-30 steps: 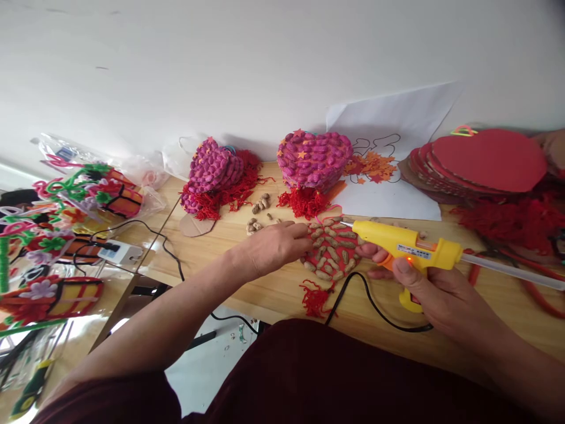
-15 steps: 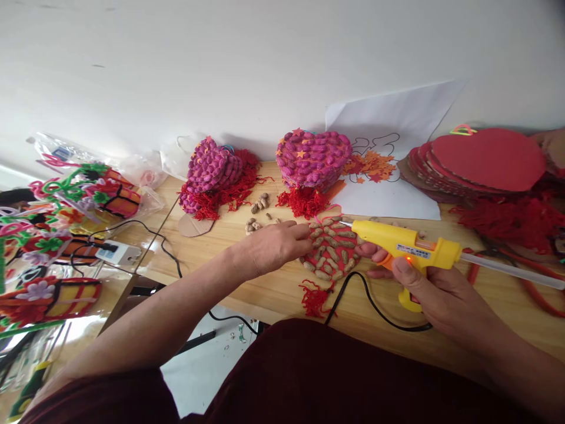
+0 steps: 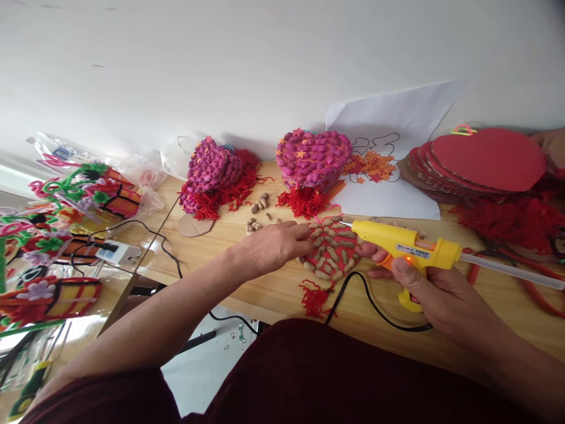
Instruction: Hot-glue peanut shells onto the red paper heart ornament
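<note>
A red heart-shaped piece (image 3: 324,256) lies on the wooden table, covered with several peanuts (image 3: 332,252) and with a red yarn tassel (image 3: 315,299) at its lower end. My left hand (image 3: 282,242) rests at the heart's left edge, fingers curled together; what they hold, if anything, is hidden. In my right hand (image 3: 408,277) is a yellow glue gun (image 3: 391,237), with a glowing orange light and a clear glue stick in its back. Its metal tip is over the upper right part of the heart. Loose peanuts (image 3: 260,203) lie beyond my left hand.
Purple peanut-covered hearts (image 3: 313,156) stand by the wall, with more (image 3: 214,168) farther left. Orange stars (image 3: 375,166) lie on white paper (image 3: 406,197). Stacked red hearts (image 3: 489,159) are at the right. A black cord (image 3: 371,306) loops near the table's front. Pipe-cleaner flower baskets (image 3: 79,297) fill the left.
</note>
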`<control>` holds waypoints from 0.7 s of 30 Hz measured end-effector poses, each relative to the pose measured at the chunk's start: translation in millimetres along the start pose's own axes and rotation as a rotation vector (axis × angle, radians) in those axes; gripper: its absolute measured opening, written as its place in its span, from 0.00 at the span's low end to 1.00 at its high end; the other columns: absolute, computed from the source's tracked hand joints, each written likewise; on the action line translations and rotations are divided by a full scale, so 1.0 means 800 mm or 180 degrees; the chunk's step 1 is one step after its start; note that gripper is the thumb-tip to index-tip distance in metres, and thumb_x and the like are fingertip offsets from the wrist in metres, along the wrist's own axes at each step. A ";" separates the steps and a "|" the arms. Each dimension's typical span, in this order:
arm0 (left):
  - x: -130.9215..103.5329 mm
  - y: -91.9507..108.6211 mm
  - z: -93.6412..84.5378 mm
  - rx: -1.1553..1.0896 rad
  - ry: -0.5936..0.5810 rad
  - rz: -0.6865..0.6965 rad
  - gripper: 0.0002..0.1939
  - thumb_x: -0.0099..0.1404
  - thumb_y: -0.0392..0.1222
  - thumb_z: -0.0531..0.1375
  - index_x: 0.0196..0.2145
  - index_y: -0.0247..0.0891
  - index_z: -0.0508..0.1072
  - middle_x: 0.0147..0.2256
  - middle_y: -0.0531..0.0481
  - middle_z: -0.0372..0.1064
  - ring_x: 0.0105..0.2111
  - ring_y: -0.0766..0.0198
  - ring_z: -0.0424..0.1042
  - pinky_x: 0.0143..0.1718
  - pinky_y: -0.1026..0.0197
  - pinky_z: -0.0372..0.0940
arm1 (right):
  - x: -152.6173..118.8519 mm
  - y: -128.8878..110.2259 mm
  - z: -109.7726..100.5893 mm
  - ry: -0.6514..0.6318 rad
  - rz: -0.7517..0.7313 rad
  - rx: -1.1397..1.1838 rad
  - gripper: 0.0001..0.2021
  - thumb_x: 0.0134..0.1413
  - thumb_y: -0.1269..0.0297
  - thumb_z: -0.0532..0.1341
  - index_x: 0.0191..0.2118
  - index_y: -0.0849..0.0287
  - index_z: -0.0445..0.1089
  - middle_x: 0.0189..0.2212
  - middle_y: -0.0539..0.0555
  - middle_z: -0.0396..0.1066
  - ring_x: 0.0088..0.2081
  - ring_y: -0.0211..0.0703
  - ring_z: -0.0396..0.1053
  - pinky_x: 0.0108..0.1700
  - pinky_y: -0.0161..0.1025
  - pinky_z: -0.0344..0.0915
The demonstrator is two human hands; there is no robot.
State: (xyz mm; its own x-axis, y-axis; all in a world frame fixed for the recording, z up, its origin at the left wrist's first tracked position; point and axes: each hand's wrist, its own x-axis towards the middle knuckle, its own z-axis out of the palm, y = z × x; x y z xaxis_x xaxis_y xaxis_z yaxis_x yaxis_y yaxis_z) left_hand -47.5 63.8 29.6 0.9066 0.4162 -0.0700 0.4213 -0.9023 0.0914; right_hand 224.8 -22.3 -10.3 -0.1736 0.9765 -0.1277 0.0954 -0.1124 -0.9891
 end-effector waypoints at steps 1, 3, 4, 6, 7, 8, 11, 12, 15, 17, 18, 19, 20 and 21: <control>0.000 0.000 0.000 0.0013 0.0028 -0.0006 0.13 0.72 0.35 0.50 0.42 0.37 0.75 0.40 0.45 0.70 0.38 0.60 0.69 0.41 0.60 0.65 | 0.000 0.000 0.000 0.0012 -0.0012 0.0004 0.13 0.62 0.50 0.57 0.44 0.51 0.72 0.54 0.56 0.71 0.55 0.50 0.69 0.50 0.44 0.75; -0.001 0.001 0.001 0.0056 0.0073 -0.0031 0.12 0.72 0.35 0.51 0.41 0.36 0.75 0.39 0.45 0.70 0.37 0.60 0.68 0.40 0.60 0.65 | 0.001 0.001 0.001 0.0024 -0.0037 0.0001 0.13 0.62 0.50 0.57 0.44 0.51 0.72 0.54 0.56 0.71 0.55 0.51 0.69 0.50 0.44 0.75; -0.001 0.002 0.000 0.0070 0.0096 -0.0045 0.12 0.72 0.35 0.51 0.41 0.36 0.75 0.39 0.45 0.70 0.37 0.61 0.69 0.40 0.60 0.65 | 0.001 0.001 0.001 0.0013 -0.0038 0.0004 0.13 0.62 0.50 0.57 0.44 0.50 0.72 0.55 0.56 0.71 0.55 0.51 0.69 0.50 0.45 0.75; -0.004 0.002 0.000 0.0001 0.0146 -0.0099 0.12 0.72 0.34 0.51 0.43 0.36 0.75 0.39 0.45 0.70 0.37 0.62 0.69 0.39 0.61 0.66 | 0.000 0.001 0.001 -0.0007 -0.0031 0.0039 0.13 0.62 0.51 0.58 0.45 0.50 0.72 0.55 0.56 0.70 0.55 0.52 0.69 0.50 0.46 0.76; -0.006 0.002 0.000 -0.0110 0.0180 -0.0160 0.13 0.72 0.34 0.51 0.45 0.36 0.74 0.39 0.46 0.70 0.37 0.63 0.70 0.39 0.62 0.66 | 0.000 0.001 0.000 -0.0008 -0.0033 0.0068 0.13 0.62 0.51 0.58 0.45 0.50 0.72 0.55 0.56 0.70 0.56 0.52 0.69 0.50 0.47 0.76; -0.008 0.002 0.000 -0.0260 0.0226 -0.0247 0.13 0.72 0.33 0.51 0.47 0.37 0.74 0.40 0.46 0.70 0.37 0.64 0.70 0.39 0.63 0.66 | 0.000 0.001 0.000 0.0000 -0.0040 0.0092 0.13 0.62 0.51 0.58 0.45 0.50 0.72 0.55 0.56 0.70 0.56 0.53 0.68 0.50 0.47 0.76; -0.013 0.001 0.003 -0.0717 0.0374 -0.0549 0.12 0.71 0.33 0.52 0.46 0.38 0.74 0.43 0.48 0.70 0.38 0.67 0.72 0.39 0.66 0.67 | -0.001 0.002 0.000 -0.0024 -0.0058 0.0108 0.13 0.62 0.51 0.58 0.46 0.50 0.72 0.55 0.56 0.70 0.56 0.52 0.68 0.49 0.47 0.76; -0.014 0.001 0.004 -0.0789 0.0413 -0.0598 0.12 0.71 0.32 0.53 0.45 0.38 0.75 0.44 0.47 0.70 0.38 0.67 0.73 0.40 0.66 0.67 | -0.001 0.003 0.000 -0.0037 -0.0052 0.0104 0.13 0.62 0.51 0.57 0.47 0.50 0.71 0.56 0.56 0.69 0.56 0.52 0.68 0.50 0.46 0.76; -0.014 0.000 0.007 -0.0734 0.0455 -0.0534 0.12 0.71 0.32 0.53 0.45 0.37 0.75 0.46 0.46 0.71 0.40 0.65 0.73 0.43 0.64 0.68 | -0.001 0.004 0.000 -0.0034 -0.0045 0.0153 0.13 0.63 0.52 0.57 0.47 0.50 0.71 0.57 0.55 0.69 0.56 0.51 0.68 0.50 0.46 0.75; -0.012 0.000 0.009 -0.0591 0.0440 -0.0427 0.12 0.71 0.33 0.52 0.45 0.37 0.75 0.46 0.45 0.71 0.42 0.64 0.73 0.43 0.63 0.68 | 0.000 0.005 0.000 -0.0036 -0.0050 0.0169 0.12 0.63 0.52 0.57 0.46 0.50 0.72 0.57 0.55 0.69 0.56 0.52 0.68 0.50 0.46 0.75; -0.011 0.000 0.010 -0.0509 0.0424 -0.0382 0.13 0.72 0.34 0.51 0.45 0.37 0.75 0.46 0.45 0.71 0.42 0.64 0.72 0.43 0.62 0.68 | 0.000 0.005 0.000 -0.0045 -0.0050 0.0163 0.13 0.63 0.52 0.57 0.47 0.50 0.72 0.56 0.55 0.70 0.57 0.53 0.68 0.50 0.47 0.76; -0.010 0.000 0.010 -0.0425 0.0411 -0.0350 0.13 0.72 0.34 0.51 0.45 0.37 0.75 0.46 0.45 0.71 0.42 0.64 0.72 0.43 0.62 0.68 | 0.000 0.004 0.000 -0.0047 -0.0052 0.0146 0.13 0.63 0.51 0.57 0.48 0.49 0.72 0.56 0.56 0.70 0.57 0.53 0.68 0.50 0.47 0.76; -0.009 0.000 0.011 -0.0345 0.0397 -0.0322 0.14 0.72 0.33 0.50 0.45 0.37 0.75 0.45 0.45 0.71 0.42 0.63 0.72 0.43 0.62 0.68 | 0.000 0.004 0.000 -0.0044 -0.0044 0.0119 0.14 0.63 0.51 0.57 0.49 0.49 0.72 0.56 0.56 0.70 0.57 0.54 0.68 0.50 0.48 0.76; -0.009 0.000 0.012 -0.0271 0.0390 -0.0301 0.14 0.72 0.33 0.50 0.45 0.37 0.75 0.45 0.45 0.71 0.41 0.63 0.72 0.42 0.62 0.67 | 0.001 0.004 0.000 -0.0037 -0.0029 0.0100 0.15 0.62 0.51 0.58 0.51 0.49 0.71 0.56 0.56 0.70 0.57 0.54 0.68 0.50 0.48 0.76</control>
State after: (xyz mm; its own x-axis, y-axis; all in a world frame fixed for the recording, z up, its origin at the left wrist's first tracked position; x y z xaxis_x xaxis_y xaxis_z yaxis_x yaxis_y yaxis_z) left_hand -54.1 59.8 20.7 0.8569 0.5140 0.0390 0.5006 -0.8479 0.1743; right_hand 224.8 -22.1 -13.6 -0.1856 0.9754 -0.1192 0.0629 -0.1092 -0.9920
